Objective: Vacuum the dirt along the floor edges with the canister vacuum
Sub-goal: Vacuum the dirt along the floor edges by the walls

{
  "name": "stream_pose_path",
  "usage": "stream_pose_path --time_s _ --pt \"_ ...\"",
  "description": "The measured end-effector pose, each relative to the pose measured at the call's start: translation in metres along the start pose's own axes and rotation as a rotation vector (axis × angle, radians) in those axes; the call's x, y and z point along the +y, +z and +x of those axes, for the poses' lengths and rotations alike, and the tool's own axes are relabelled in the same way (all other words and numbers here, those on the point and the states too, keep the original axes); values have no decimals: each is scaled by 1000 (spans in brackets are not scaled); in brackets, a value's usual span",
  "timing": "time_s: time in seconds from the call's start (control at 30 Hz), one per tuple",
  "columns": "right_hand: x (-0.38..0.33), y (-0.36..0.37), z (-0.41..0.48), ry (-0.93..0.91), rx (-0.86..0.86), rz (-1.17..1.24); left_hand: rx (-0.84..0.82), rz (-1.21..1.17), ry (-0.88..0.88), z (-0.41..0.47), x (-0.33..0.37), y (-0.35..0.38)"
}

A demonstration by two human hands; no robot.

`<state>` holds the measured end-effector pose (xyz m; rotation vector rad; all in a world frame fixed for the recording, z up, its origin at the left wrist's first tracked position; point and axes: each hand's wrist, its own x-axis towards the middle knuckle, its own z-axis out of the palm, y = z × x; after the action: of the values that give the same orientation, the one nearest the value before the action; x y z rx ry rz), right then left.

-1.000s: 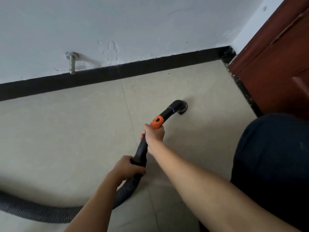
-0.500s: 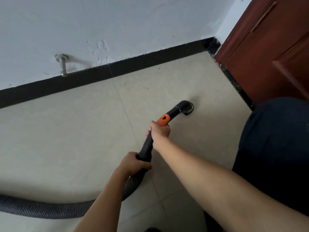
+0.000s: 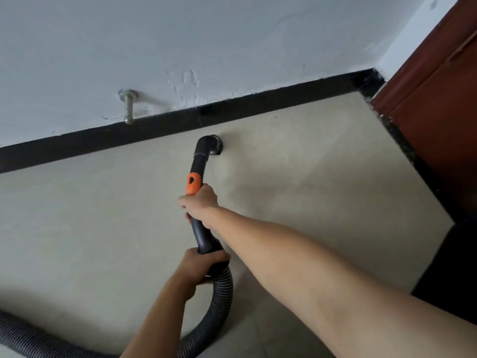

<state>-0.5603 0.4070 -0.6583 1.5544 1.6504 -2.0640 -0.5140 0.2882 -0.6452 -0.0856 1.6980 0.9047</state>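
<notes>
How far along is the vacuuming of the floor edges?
Done: can't tell; no cleaned strip stands out. In hand: right hand and left hand grip the vacuum wand, nozzle on the tile just short of the black baseboard. Left: the door-side edge, speckled with dirt.

Metal doorstop (image 3: 128, 105) on white wall (image 3: 232, 42); brown door (image 3: 436, 104) right.

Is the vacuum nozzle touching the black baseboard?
Apart. The head view shows a strip of bare beige floor between the nozzle and the black baseboard.
</notes>
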Motion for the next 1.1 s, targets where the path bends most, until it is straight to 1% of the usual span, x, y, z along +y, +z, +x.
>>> stream_pose_path --time_s 0.1,0.23,0.43,0.6,0.77,0.87,0.93,1.0,1.1 --pt "-14 -49 26 -27 109 -27 -42 -5 30 21 30 40" --pt "-28 -126 55 -51 201 -44 -89 13 65 48 69 105" --pt "-34 -234 83 -45 284 63 -158 146 119 81 108 186" --pt "-55 -318 108 -63 358 161 -200 240 221 109 156 242" --pt "-65 -390 120 -35 445 223 -208 249 303 124 182 289" --pt "-64 -405 119 -10 443 297 -217 290 320 123 187 297" --pt "-62 -395 112 -10 432 358 -196 322 318 120 182 287" --pt "-57 -366 104 -19 414 402 -167 355 291 114 171 265" --pt "-41 -296 87 -30 336 407 -104 358 193 95 139 214"
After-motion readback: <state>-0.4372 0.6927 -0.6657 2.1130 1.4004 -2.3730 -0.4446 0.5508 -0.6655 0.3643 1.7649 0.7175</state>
